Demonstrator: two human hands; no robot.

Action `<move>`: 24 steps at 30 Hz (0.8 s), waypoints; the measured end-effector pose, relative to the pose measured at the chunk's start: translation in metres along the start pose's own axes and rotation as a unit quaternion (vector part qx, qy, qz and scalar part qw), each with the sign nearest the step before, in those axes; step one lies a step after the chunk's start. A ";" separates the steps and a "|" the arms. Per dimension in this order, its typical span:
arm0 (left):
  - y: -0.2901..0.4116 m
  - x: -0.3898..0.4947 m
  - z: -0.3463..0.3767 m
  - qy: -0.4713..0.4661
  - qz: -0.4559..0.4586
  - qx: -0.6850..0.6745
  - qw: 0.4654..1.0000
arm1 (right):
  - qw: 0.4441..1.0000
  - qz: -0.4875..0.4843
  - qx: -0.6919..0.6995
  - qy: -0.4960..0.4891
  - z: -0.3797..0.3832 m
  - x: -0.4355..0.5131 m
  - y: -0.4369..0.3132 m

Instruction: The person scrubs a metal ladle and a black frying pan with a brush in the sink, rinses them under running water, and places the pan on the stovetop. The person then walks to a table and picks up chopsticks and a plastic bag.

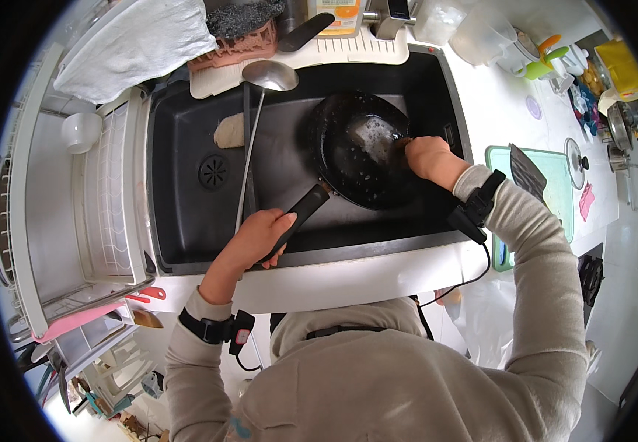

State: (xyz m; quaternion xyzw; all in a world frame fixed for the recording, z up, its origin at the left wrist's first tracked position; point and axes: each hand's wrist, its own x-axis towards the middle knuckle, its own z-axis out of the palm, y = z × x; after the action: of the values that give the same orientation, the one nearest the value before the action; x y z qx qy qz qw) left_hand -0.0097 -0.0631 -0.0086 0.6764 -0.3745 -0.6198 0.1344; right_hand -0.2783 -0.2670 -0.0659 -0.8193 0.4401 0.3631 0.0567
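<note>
A black frying pan is in the right basin of the dark sink, with suds and water drops on its inside. My left hand grips the pan's black handle near the sink's front edge. My right hand reaches over the pan's right side with curled fingers; a dark brownish thing, too dim to name, shows at the fingertips. Left of the pan, a metal ladle lies across the sink along the divider, bowl at the back. A beige pad sits in the left basin by the divider.
A white dish rack with a white cup stands at the left. Behind the sink are the faucet, a pink holder with a dark scrubber and a white draining tray. A cleaver lies on a green cutting board at right.
</note>
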 end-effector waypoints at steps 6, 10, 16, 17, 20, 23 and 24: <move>-0.003 -0.002 0.004 -0.011 -0.003 -0.001 1.000 | 0.994 0.019 0.086 0.064 0.005 0.014 0.019; -0.001 -0.001 0.003 0.000 0.000 0.019 1.000 | 0.982 0.010 0.166 0.094 0.023 0.050 0.010; -0.001 -0.003 0.004 0.002 0.006 0.014 1.000 | 0.942 -0.140 0.251 0.173 0.055 0.065 -0.021; 0.000 -0.004 0.004 0.002 0.004 0.006 1.000 | 0.919 -0.153 0.309 0.192 0.058 0.059 -0.028; 0.000 -0.003 0.007 0.009 -0.011 -0.007 1.000 | 0.937 -0.092 0.306 0.143 0.051 0.049 -0.038; -0.003 -0.003 0.008 0.007 -0.007 -0.032 0.999 | 0.965 0.019 0.239 0.106 0.035 0.048 -0.032; -0.004 -0.003 0.007 0.011 0.001 -0.022 1.000 | 0.972 0.036 0.207 0.109 0.032 0.047 -0.028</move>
State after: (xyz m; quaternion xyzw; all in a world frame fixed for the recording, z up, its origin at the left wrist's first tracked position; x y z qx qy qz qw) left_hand -0.0148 -0.0557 -0.0105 0.6798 -0.3599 -0.6202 0.1540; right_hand -0.2583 -0.2690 -0.1257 -0.8080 0.5386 0.1744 0.1632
